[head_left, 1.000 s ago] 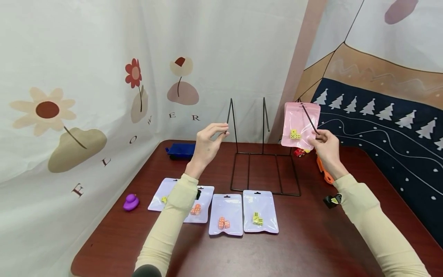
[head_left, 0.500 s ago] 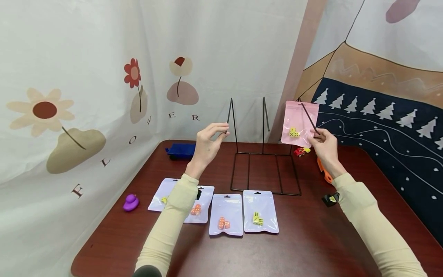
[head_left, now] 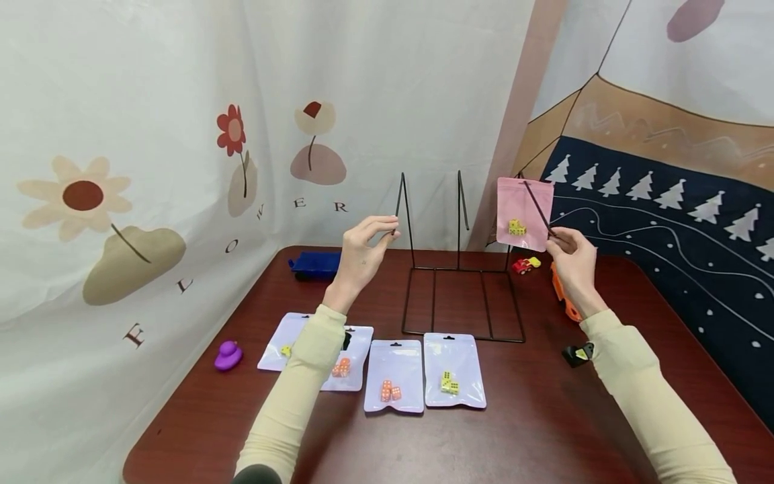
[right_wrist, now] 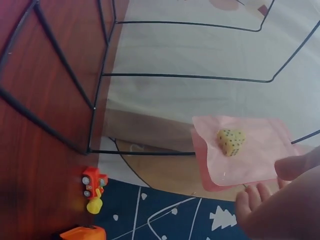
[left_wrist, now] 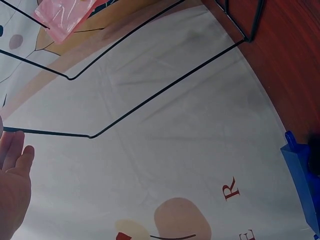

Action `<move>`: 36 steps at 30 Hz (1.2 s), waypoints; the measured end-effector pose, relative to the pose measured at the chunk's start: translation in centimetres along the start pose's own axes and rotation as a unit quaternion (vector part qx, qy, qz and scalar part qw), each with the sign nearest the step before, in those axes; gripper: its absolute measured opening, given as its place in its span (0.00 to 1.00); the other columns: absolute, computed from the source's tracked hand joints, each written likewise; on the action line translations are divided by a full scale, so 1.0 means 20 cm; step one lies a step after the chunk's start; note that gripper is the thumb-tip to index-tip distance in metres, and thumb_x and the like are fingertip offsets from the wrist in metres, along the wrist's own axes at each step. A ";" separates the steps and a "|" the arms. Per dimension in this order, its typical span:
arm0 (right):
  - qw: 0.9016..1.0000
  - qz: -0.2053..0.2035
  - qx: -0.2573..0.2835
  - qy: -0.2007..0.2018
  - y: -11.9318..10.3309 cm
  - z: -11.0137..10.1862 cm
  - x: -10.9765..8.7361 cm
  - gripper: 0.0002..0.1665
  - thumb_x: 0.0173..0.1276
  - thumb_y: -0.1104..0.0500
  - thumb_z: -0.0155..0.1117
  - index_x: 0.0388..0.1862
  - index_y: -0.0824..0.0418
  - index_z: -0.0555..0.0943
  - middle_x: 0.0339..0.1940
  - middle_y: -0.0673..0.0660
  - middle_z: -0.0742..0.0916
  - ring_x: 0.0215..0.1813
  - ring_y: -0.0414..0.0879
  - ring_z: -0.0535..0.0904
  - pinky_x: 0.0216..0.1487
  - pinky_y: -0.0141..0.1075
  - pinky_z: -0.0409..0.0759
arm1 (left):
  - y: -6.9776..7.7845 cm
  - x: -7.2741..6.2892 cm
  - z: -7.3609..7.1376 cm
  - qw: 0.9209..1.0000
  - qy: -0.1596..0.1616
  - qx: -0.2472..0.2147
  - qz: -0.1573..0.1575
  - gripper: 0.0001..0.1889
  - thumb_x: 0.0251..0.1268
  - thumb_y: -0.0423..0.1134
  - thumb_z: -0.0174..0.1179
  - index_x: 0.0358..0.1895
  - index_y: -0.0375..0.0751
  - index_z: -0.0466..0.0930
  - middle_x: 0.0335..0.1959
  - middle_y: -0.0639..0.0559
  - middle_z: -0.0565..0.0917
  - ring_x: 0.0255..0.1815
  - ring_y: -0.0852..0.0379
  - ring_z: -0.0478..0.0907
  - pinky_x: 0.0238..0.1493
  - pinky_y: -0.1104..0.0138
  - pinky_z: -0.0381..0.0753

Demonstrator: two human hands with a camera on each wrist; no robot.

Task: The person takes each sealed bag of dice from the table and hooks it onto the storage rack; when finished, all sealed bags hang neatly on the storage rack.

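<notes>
In the head view my left hand pinches the tip of the left prong of a black wire rack. A pink zip bag with yellow dice hangs on the right prong. Behind its edge, in the right wrist view, shows another pink layer. My right hand is at that prong's tip beside the bag, thumb and fingers apart. The middle prong is bare. Lying flat before the rack are several pale zip bags, among them one with orange dice and one with yellow dice; my left forearm partly covers others.
A purple toy duck stands at the table's left edge, a blue toy cart at the back left. Behind the right prong are a small red and yellow toy car and an orange toy. Printed curtains back the table.
My right thumb has come off the pink bag's face and the hand has drawn slightly to the right. The bag now hangs a little farther back on its prong. My left hand stays put.
</notes>
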State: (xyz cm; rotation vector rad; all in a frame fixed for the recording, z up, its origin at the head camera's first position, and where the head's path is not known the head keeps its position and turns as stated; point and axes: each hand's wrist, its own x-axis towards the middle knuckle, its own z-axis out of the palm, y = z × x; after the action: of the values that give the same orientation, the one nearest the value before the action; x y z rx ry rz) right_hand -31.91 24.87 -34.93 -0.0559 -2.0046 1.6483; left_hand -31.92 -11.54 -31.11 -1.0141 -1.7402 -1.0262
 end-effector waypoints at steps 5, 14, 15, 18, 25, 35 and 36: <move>0.998 -0.051 0.007 0.034 0.03 -0.01 -0.07 0.14 0.66 0.69 0.61 0.50 0.71 0.78 0.39 0.46 0.83 0.40 0.34 0.77 0.39 0.20 0.74 | 0.00 0.00 0.00 1.000 0.001 0.001 0.001 0.12 0.54 0.23 0.66 0.43 0.32 0.84 0.43 0.41 0.84 0.44 0.49 0.82 0.50 0.67 0.80; 0.994 -0.074 -0.074 -0.041 0.09 0.02 -0.25 0.13 0.68 0.63 0.62 0.48 0.69 0.79 0.44 0.63 0.84 0.40 0.31 0.75 0.40 0.19 0.72 | 0.00 0.00 0.00 1.000 0.004 0.006 -0.002 0.11 0.54 0.25 0.66 0.42 0.32 0.84 0.43 0.42 0.84 0.44 0.50 0.82 0.50 0.66 0.80; 0.991 -0.077 -0.090 -0.056 0.09 0.03 -0.27 0.13 0.68 0.62 0.61 0.49 0.68 0.79 0.44 0.62 0.84 0.40 0.32 0.75 0.40 0.19 0.72 | -0.01 0.00 0.00 1.000 0.006 0.008 -0.002 0.11 0.54 0.24 0.66 0.42 0.32 0.84 0.43 0.42 0.84 0.44 0.49 0.82 0.50 0.66 0.80; 0.984 -0.083 -0.118 -0.099 0.11 0.03 -0.34 0.14 0.69 0.61 0.61 0.49 0.68 0.79 0.42 0.61 0.84 0.41 0.37 0.76 0.40 0.19 0.73 | -0.01 0.00 0.00 1.000 0.011 0.011 0.002 0.11 0.52 0.23 0.67 0.41 0.32 0.84 0.42 0.41 0.84 0.44 0.48 0.82 0.49 0.66 0.80; 0.964 -0.075 -0.178 -0.181 0.11 0.04 -0.46 0.14 0.71 0.55 0.60 0.48 0.63 0.78 0.41 0.59 0.83 0.42 0.49 0.77 0.39 0.36 0.76 | -0.02 0.01 0.00 1.000 0.013 0.013 0.005 0.12 0.52 0.23 0.67 0.41 0.33 0.85 0.43 0.42 0.84 0.44 0.49 0.82 0.49 0.66 0.80; 0.949 -0.051 -0.200 -0.237 0.11 0.03 -0.57 0.18 0.69 0.51 0.62 0.50 0.62 0.78 0.43 0.58 0.84 0.42 0.51 0.79 0.37 0.38 0.79 | -0.02 0.01 0.00 1.000 0.011 0.007 0.010 0.12 0.52 0.23 0.67 0.42 0.32 0.84 0.43 0.40 0.83 0.44 0.49 0.82 0.49 0.66 0.80; 0.946 -0.051 -0.205 -0.247 0.11 0.03 -0.58 0.19 0.69 0.50 0.62 0.50 0.62 0.78 0.43 0.58 0.84 0.42 0.51 0.79 0.37 0.39 0.80 | -0.02 0.00 0.00 1.000 0.010 0.008 0.008 0.12 0.53 0.24 0.67 0.42 0.32 0.84 0.43 0.39 0.83 0.44 0.49 0.82 0.49 0.66 0.80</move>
State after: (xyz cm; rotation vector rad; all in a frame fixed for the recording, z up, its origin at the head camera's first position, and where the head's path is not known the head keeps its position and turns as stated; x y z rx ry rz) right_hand -22.85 20.69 -41.38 0.3391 -2.6523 1.2351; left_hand -32.30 -11.64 -31.11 -1.0027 -1.7197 -1.0081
